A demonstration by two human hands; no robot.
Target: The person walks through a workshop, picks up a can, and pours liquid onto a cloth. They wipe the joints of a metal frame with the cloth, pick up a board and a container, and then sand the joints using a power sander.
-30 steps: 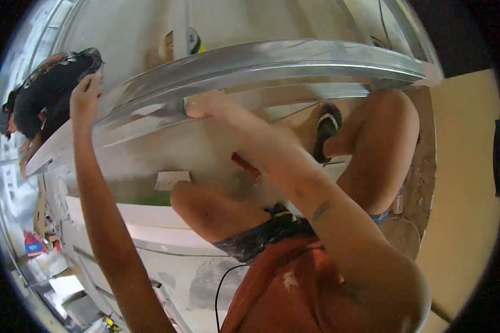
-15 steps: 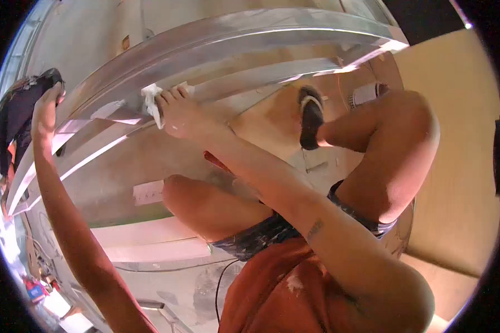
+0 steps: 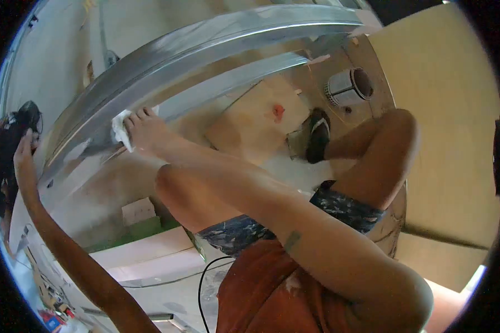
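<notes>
A long metal frame (image 3: 205,45) arches across the view, bent by the wide lens. My right hand (image 3: 147,130) is closed on a crumpled white cloth (image 3: 119,131) and presses it against the frame's near side. Far to the left, my left hand (image 3: 24,158) is at the frame's edge, its fingers bent and seemingly gripping it; part of that grip is hidden. Just beyond this hand is a dark shape (image 3: 5,144), perhaps another person's dark clothing, which I cannot make out clearly.
A white perforated cylinder (image 3: 339,90) lies near a brown board (image 3: 255,119) with a red patch. Below my knee are a small pale box (image 3: 139,212) and a long white piece (image 3: 150,254). A black cable (image 3: 203,283) curves beside me. A pale wooden panel (image 3: 439,122) stands right.
My view has shifted, so both hands appear lower and farther left. The right hand keeps the white cloth against the frame. More of the white cylinder and the brown board shows.
</notes>
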